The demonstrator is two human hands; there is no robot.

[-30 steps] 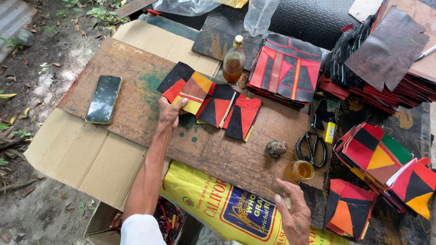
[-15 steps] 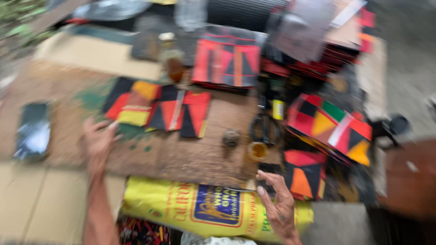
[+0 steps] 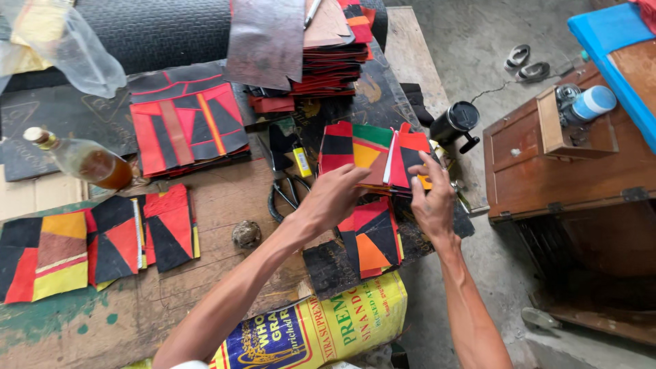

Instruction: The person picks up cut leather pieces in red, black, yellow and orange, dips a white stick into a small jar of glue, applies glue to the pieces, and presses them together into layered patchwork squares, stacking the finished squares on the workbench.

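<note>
Cluttered worktable (image 3: 225, 205): both hands newly on patchwork stack (image 3: 374, 154).

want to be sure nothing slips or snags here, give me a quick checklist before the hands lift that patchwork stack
1. Left hand on the patchwork stack: ok.
2. Right hand at the stack's right edge: ok.
3. Stack squared: not ok, pieces fan out unevenly.
4. Scissors clear of both hands: ok, just left of the left hand.
5. Black cup apart from the stack: ok, though close.
6. Firmness of hold: cannot tell.

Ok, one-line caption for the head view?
Both hands, left hand and right hand, grasp a stack of patchwork squares beside scissors.
</note>
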